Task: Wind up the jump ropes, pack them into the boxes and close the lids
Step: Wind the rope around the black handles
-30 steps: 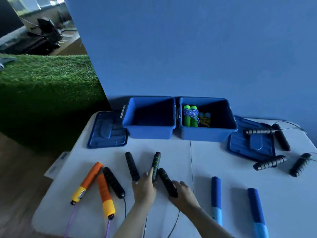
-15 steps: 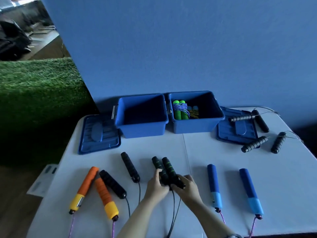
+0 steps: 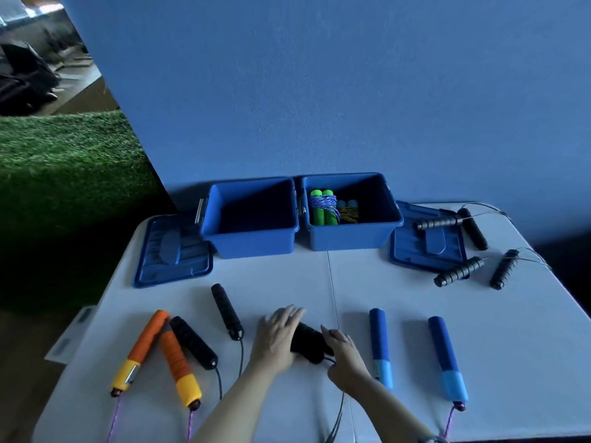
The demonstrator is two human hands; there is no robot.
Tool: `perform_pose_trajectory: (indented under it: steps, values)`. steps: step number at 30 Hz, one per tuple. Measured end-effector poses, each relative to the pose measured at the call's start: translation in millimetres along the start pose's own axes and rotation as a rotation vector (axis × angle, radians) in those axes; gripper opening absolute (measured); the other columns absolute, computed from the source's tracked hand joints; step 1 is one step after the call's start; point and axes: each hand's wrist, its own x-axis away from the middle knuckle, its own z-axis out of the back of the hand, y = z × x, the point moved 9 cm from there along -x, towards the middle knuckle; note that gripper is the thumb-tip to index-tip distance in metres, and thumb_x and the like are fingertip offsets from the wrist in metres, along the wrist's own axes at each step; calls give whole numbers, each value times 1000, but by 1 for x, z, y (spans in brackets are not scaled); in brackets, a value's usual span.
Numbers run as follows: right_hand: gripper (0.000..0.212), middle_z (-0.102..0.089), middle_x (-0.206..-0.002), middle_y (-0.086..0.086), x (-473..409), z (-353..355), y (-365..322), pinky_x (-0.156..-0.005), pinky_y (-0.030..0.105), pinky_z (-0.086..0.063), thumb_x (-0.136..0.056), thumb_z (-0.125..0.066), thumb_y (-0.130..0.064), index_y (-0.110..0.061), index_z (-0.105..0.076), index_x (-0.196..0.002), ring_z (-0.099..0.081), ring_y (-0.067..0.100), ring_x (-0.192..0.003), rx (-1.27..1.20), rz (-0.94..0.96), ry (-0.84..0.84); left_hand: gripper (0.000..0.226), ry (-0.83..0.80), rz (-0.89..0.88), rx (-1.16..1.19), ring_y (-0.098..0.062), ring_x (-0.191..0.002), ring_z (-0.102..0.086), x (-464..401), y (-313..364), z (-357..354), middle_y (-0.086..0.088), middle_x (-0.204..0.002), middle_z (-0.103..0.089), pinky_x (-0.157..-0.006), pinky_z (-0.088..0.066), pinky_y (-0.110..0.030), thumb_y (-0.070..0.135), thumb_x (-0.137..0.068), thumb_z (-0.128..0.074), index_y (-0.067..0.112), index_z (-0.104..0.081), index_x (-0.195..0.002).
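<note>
White table (image 3: pixel 319 276) against blue wall (image 3: pixel 319 91). Near front edge, black handles (image 3: pixel 308 342) bunched together between both hands: left hand (image 3: pixel 278 337) laid over them, fingers straight; right hand (image 3: pixel 343 356) curled round their cord end. Behind, two open blue boxes (image 3: pixel 252 241), lids (image 3: pixel 172 254) flat alongside.

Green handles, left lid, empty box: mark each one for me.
green handles (image 3: pixel 323 208), head view, on the rope wound round them
left lid (image 3: pixel 172 254), head view, on its raised centre grip
empty box (image 3: pixel 256 239), head view, on its front wall
</note>
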Motion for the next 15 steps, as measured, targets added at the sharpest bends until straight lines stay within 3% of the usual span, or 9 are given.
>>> perform_pose_trajectory:
  steps: [2, 4, 6, 9, 12, 15]
  values:
    - [84, -36, -146, -4, 1, 6, 6, -102, 10, -23, -71, -41, 9, -19, -24, -149, -33, 17, -134, -57, 7, 12, 82, -132, -110, -39, -15, -147, -15, -4, 15, -11, 9, -159, -19, -116, -11, -51, 48, -83, -64, 32, -21, -151]
    - [78, -38, -144, 0, 1, 12, 14, -100, 8, -23, -72, -43, 10, -12, -30, -146, -37, 17, -133, -85, -12, 39, 79, -164, -89, -54, -15, -145, -19, -4, 18, -15, 9, -156, -27, -117, -4, -53, 59, -82, -60, 35, -26, -149]
    - [57, -43, -127, 4, 2, 21, 25, -89, 8, -30, -75, -51, 4, -4, -45, -131, -48, 20, -120, -90, -74, 89, 75, -156, -9, -69, -18, -140, -28, 2, 15, -15, 9, -151, -34, -116, -5, -52, 65, -81, -56, 38, -30, -146]
    - [10, -47, -96, 0, 4, 29, 33, -70, 18, -35, -80, -55, -11, -14, -58, -89, -57, 23, -100, -44, -120, 136, 79, -166, 120, -90, -20, -133, -36, 13, 10, -17, 7, -143, -42, -114, -11, -54, 79, -74, -47, 38, -33, -140]
    - [15, -62, -91, 8, 5, 30, 30, -72, 28, -40, -82, -52, -10, -7, -66, -82, -60, 25, -91, -76, -67, 137, 79, -132, 197, -66, -22, -124, -42, 24, 14, -17, 6, -130, -48, -105, -26, -47, 85, -69, -44, 35, -38, -130]
    - [19, -64, -80, 3, 10, 33, 30, -70, 31, -44, -82, -52, -10, -8, -70, -86, -58, 19, -80, -103, -48, 127, 74, -118, 216, -51, -22, -122, -40, 33, 18, -19, 5, -129, -46, -98, -32, -43, 78, -73, -50, 32, -38, -129]
